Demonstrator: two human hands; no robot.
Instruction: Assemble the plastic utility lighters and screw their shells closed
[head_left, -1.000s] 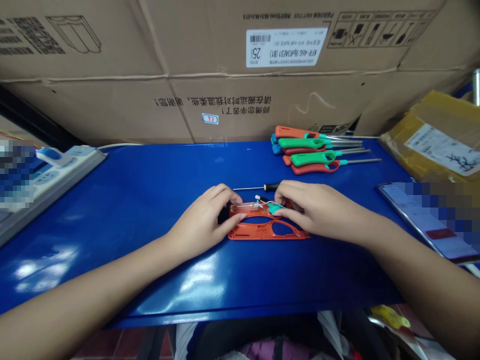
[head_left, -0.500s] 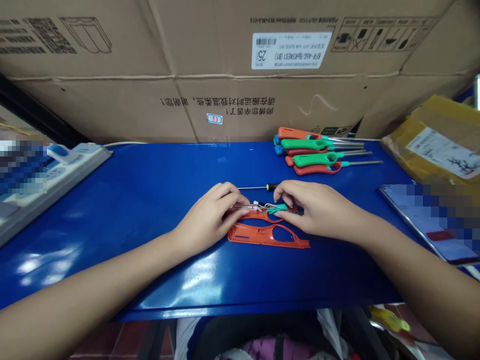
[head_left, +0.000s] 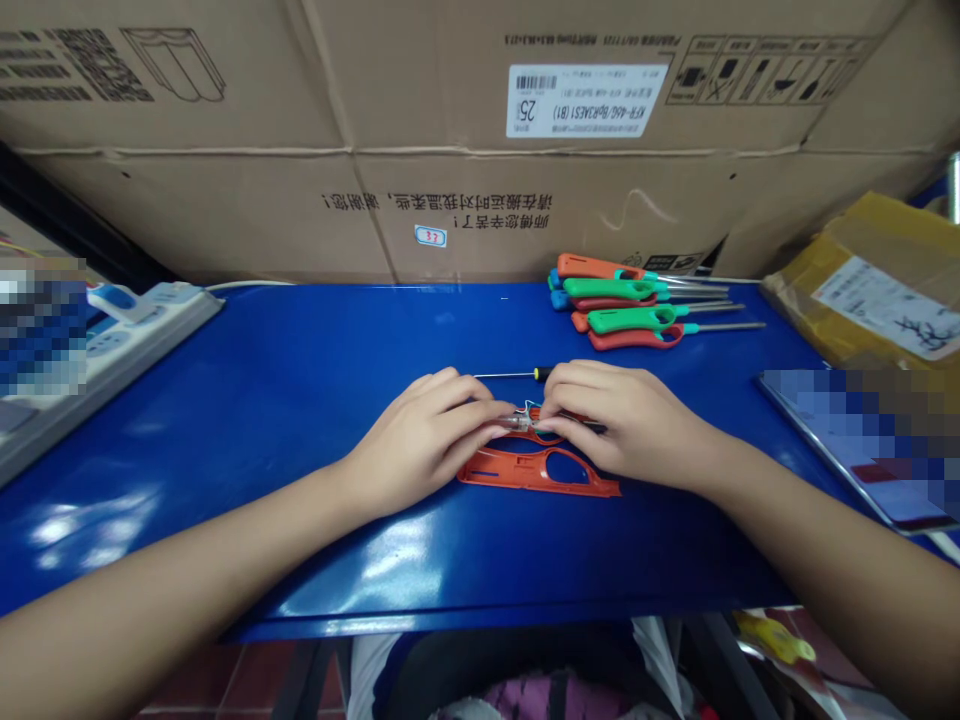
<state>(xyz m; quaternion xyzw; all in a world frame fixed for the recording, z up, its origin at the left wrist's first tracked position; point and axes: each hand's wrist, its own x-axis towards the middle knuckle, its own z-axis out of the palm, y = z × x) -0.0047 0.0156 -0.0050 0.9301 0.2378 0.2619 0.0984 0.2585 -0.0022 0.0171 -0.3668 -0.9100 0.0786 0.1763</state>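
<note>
An orange plastic shell half [head_left: 525, 472] lies flat on the blue table [head_left: 300, 400]. Just behind it, my left hand [head_left: 427, 435] and my right hand [head_left: 622, 420] meet over a second orange shell with small inner parts [head_left: 525, 420], a clear tube and thin wires. Both hands pinch those parts with curled fingers. Most of that second shell is hidden under my fingers. A thin black-handled screwdriver [head_left: 517, 374] rests on the table right behind my hands.
A pile of finished orange and green long-nosed lighters [head_left: 637, 300] lies at the back right. Large cardboard boxes [head_left: 450, 150] wall off the back. A power strip [head_left: 135, 320] sits at left, a tablet [head_left: 862, 440] and a yellow parcel [head_left: 877, 280] at right.
My fingers have drawn together over the small inner parts. The green trigger piece, visible earlier, is now covered by my right hand. The near shell half has stayed in place.
</note>
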